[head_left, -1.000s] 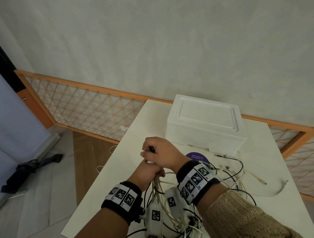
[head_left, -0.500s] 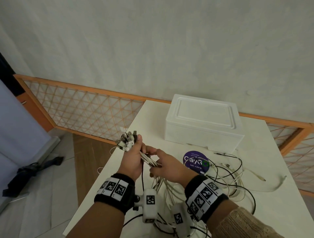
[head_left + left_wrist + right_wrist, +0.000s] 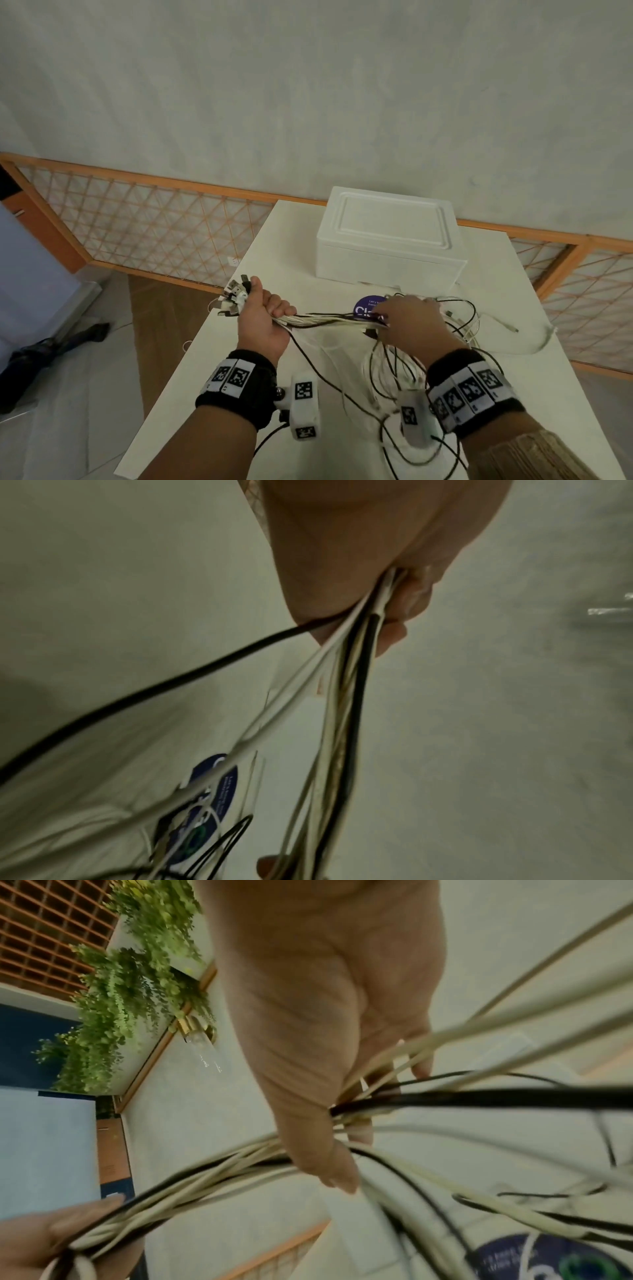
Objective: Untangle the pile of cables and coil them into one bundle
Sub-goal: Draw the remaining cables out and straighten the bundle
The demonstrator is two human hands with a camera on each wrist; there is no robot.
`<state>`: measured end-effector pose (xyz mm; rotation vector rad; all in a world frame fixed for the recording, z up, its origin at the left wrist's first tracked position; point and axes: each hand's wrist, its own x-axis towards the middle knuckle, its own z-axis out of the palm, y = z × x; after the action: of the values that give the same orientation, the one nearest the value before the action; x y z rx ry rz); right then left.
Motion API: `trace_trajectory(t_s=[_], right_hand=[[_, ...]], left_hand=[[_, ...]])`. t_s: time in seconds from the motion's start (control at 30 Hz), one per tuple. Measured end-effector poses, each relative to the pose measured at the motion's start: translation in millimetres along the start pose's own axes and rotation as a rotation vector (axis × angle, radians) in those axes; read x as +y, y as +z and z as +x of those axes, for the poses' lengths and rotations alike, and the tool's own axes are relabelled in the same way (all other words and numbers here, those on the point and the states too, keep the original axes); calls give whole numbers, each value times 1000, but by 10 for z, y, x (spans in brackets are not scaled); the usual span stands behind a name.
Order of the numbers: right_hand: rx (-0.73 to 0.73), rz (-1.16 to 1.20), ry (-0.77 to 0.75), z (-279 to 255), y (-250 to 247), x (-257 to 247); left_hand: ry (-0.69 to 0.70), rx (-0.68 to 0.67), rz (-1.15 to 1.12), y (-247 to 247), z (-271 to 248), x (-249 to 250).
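Several white and black cables (image 3: 325,320) run taut between my two hands above the white table (image 3: 239,359). My left hand (image 3: 262,317) grips them in a fist, and their plug ends (image 3: 236,293) stick out past its far side. My right hand (image 3: 407,323) holds the same strands with curled fingers. Behind and below it the loose tangle (image 3: 455,329) lies on the table. In the left wrist view the cables (image 3: 352,674) leave my fist (image 3: 387,588). In the right wrist view my fingers (image 3: 346,1123) wrap the strands (image 3: 219,1172).
A white foam box (image 3: 390,236) stands at the back of the table. A round purple sticker (image 3: 368,306) lies under the cables. An orange lattice fence (image 3: 154,222) runs behind. The table's left edge is beside my left hand, with floor below.
My hands were together, then parted. The left hand stayed with the plug ends at the left, while the right hand slid right along the cables, drawing them out straight.
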<state>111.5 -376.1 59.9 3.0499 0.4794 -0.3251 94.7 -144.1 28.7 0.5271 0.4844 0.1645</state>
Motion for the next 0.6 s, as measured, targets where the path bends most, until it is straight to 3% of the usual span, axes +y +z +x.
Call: trace_trajectory(t_s=[0.13, 0.27, 0.4, 0.5, 0.6], right_hand=[[-155, 129, -51, -25, -216, 10], [-21, 186, -202, 116, -336, -631], [-74, 526, -198, 212, -19, -1075], [-63, 422, -149, 169, 139, -937], [-77, 577, -139, 131, 219, -733]], left_hand=[[52, 8, -25, 80, 70, 126], [30, -84, 50, 170, -33, -16], [3, -194, 159, 230, -71, 17], [21, -132, 169, 137, 17, 206], [-30, -15, 121, -18, 130, 329]])
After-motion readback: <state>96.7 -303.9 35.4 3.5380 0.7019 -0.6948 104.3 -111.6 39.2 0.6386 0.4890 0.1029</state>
